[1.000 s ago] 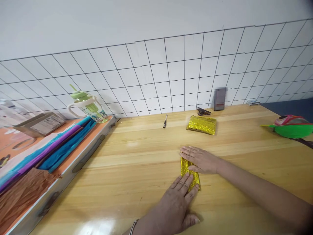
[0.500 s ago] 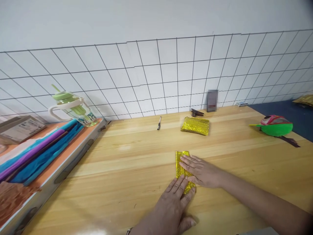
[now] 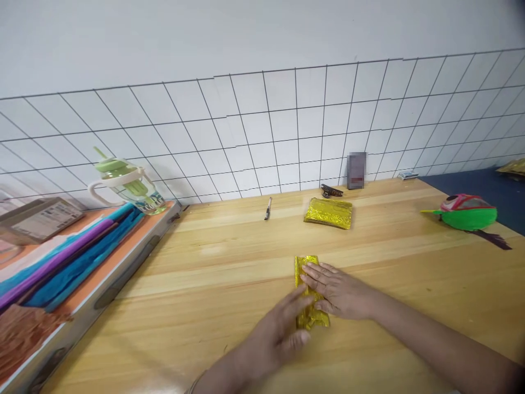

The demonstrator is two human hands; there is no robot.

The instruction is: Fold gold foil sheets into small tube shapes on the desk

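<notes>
Rt. hand [image 3: 338, 294] flat, ungripping, on folded gold foil-like strip [image 3: 316, 317]; lt. hand [image 3: 268, 331] loosely spread, contact unclear. Prob. light, slippery, easily creased; best held at 12 & 6 o'clock edges.

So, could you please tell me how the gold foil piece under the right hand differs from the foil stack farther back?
The foil piece is narrow and runs away from the person; the foil stack is wider and lies crosswise. The right hand rests on the foil piece, but the foil stack lies untouched. Both are shiny gold and lie on the wooden table.
</notes>
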